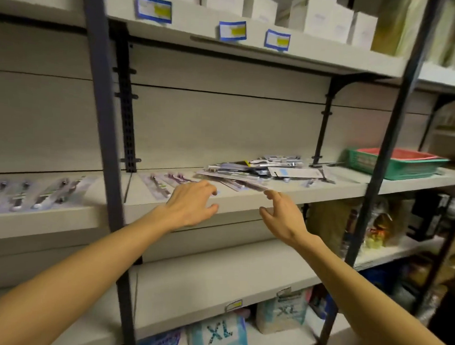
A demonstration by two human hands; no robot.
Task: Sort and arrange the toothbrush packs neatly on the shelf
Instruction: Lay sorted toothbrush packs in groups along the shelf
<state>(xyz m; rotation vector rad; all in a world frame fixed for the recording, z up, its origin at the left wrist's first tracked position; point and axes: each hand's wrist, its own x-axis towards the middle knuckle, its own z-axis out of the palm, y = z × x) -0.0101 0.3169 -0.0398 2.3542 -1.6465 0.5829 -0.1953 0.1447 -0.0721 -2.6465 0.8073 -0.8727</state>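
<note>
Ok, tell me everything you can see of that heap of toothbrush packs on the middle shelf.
The heap of toothbrush packs is a loose, untidy pile of flat blister cards, mostly grey and white with some purple, lying crosswise at mixed angles. It sits on the middle shelf, right of centre, towards the back panel. One white card with a blue patch lies on top. Neither hand touches it; details are blurred.

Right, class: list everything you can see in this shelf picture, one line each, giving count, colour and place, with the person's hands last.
loose pile of toothbrush packs: count unclear, silvery-white, middle shelf, right of centre
laid-out packs: a few, purple-tinted, middle shelf, left of the pile
packs in the left bay: several, pale, in a row
basket: one, green, far right
shelf labels: three, blue-edged, upper shelf edge
white boxes: several, top shelf
XL packs: two, bottom shelf
left hand: open, at shelf edge
right hand: open, reaching towards pile
</note>
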